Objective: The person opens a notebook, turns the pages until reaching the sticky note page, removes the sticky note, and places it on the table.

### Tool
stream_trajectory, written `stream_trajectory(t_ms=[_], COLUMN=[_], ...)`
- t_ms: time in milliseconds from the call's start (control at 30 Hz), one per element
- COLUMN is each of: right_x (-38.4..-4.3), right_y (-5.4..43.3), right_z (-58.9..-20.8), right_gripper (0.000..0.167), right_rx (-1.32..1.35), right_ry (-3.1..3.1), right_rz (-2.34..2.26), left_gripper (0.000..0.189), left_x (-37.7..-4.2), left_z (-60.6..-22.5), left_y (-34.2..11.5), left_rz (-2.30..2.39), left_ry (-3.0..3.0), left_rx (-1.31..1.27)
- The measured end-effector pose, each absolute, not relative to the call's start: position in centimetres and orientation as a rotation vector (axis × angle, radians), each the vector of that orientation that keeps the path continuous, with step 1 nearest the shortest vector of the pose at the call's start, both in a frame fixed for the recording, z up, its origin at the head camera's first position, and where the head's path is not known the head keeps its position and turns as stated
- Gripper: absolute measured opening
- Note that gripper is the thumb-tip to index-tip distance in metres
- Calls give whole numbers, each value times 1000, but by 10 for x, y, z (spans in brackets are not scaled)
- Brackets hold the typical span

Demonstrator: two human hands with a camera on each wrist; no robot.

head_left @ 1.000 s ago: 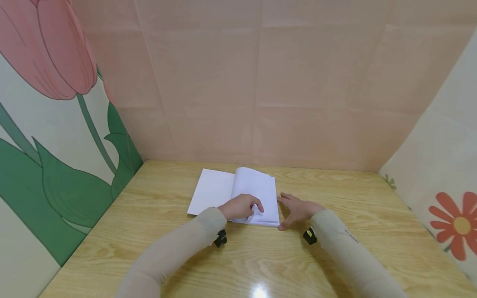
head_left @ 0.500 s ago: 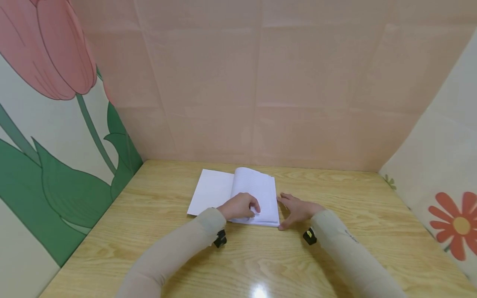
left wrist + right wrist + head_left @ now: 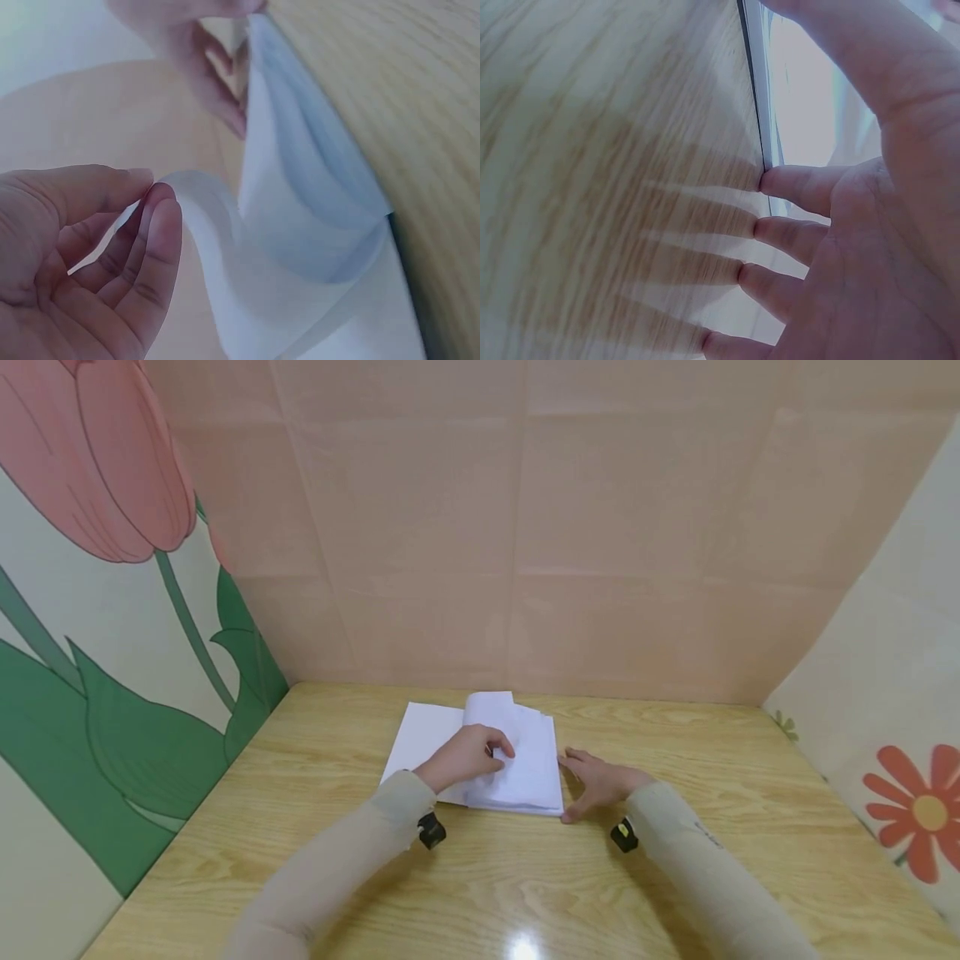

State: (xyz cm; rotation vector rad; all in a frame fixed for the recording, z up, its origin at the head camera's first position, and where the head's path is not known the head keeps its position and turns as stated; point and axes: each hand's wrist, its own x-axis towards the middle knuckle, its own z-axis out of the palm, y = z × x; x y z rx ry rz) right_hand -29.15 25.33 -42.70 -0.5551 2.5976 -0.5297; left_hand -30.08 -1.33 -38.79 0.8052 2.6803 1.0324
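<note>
An open notebook (image 3: 536, 768) with white pages lies on the wooden table. My left hand (image 3: 463, 755) pinches the edge of a page (image 3: 489, 704) between thumb and fingertips, over the middle of the notebook. In the left wrist view that lifted page (image 3: 206, 206) bends in a curve from the fingertips down to the binding. At the notebook's right edge, my right hand (image 3: 600, 781) rests with fingers spread, thumb by the near corner. The right wrist view has its fingertips (image 3: 795, 186) down on the table, right along the notebook's edge.
The wood-grain table (image 3: 495, 893) runs back to a pinkish-beige backdrop (image 3: 615, 527). A panel with a painted tulip (image 3: 112, 460) stands at left, one with a red flower (image 3: 930, 814) at right. Dark wrist cameras sit under both sleeves.
My left hand has moved left and away from me, lifting the page's right side so it curls over towards the left. The right hand has stayed at the notebook's edge.
</note>
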Motion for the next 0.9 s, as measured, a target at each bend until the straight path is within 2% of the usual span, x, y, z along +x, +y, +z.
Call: stream_trajectory(t_ms=[433, 900], right_x=[-292, -292], right_y=[255, 256], right_z=[-427, -431], right_gripper=[108, 108], right_rx=[-574, -551], right_ry=[2592, 2605], right_rz=[-536, -518], left_gripper=[13, 12], left_x=[-294, -296], left_z=[-367, -370], left_y=[-48, -98], left_rz=[1138, 1333], left_ry=[2781, 2751], left_rx=[759, 611])
